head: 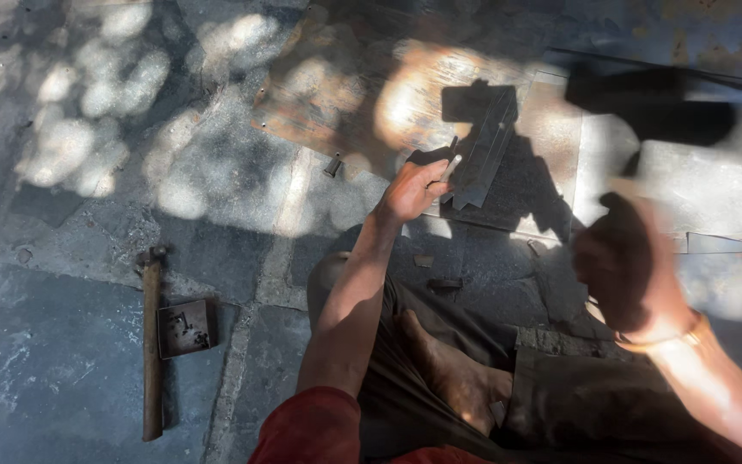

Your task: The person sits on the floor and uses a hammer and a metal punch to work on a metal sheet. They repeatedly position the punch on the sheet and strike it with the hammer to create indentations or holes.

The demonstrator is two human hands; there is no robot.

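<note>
At the near edge of the view, at 6 o'clock, a red sleeve (315, 427) and dark trousers (440, 378) are seen, with a bare foot (453, 378) tucked across the lap. At 8 o'clock, a wooden-handled hammer (151, 344) is laid lengthwise on the stone floor (62, 361), its head pointing away from the person. A small square metal tray (185, 327) is set just beside the handle, on its 3 o'clock side; small dark pieces are held in it, too small to identify. No label or marking can be made out on the tray.

At 3 o'clock, the right hand (627, 266) is raised and clenched around the handle of a second hammer (646, 107), whose dark head is blurred at 1 o'clock. A bangle (659, 339) is worn on that wrist.

Near centre, at 12 o'clock, the left hand (412, 191) is closed on the near end of a flat metal strip (484, 150), which is pressed against a rusty steel plate (337, 94) lying on the floor. A ring is worn on one finger. A short metal stub (332, 165) stands at 11 o'clock, apart from the hand. Small offcuts (444, 283) lie between the strip and the knee.
</note>
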